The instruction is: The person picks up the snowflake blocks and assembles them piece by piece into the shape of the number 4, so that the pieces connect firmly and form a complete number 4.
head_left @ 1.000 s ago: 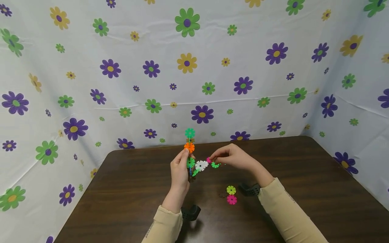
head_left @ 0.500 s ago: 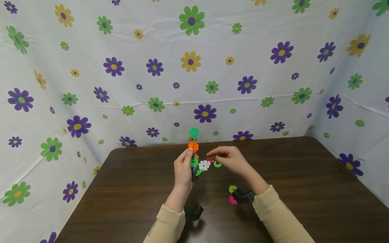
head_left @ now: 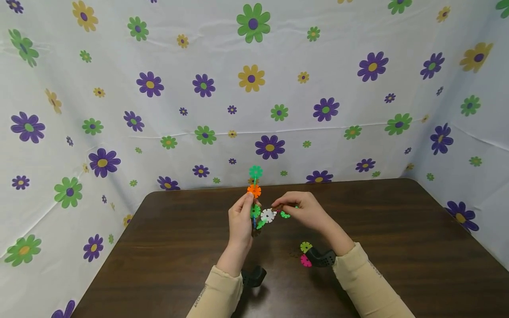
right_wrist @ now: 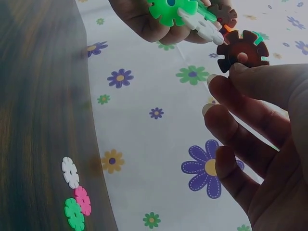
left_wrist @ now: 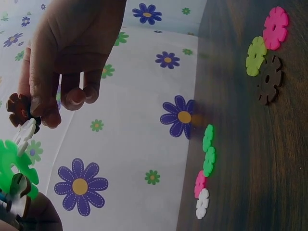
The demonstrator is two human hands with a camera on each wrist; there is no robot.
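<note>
My left hand [head_left: 240, 221] grips an upright chain of slotted plastic discs, its thumb on the orange disc [head_left: 254, 191]. A teal-green disc [head_left: 256, 172] tops the chain. In the right wrist view a green disc [right_wrist: 173, 12] and a white disc [right_wrist: 201, 26] stick out sideways from the held chain. My right hand [head_left: 304, 208] pinches a dark brown disc [right_wrist: 243, 48] between thumb and forefinger, its other fingers spread loosely. The brown disc's edge is right at the white disc's free end in both wrist views.
On the dark wooden table [head_left: 179, 256] lie a yellow-green disc [left_wrist: 255, 56], a pink disc [left_wrist: 276, 28] and a brown disc [left_wrist: 270, 81]. Farther back sits a row with a white disc [left_wrist: 202, 204], a pink one and green ones. A flower-print cloth [head_left: 179, 110] hangs behind.
My right hand has shifted slightly left toward the chain, and its wrist camera has moved left over part of the yellow-green disc. The left hand keeps its grip. The head view has shifted a little.
</note>
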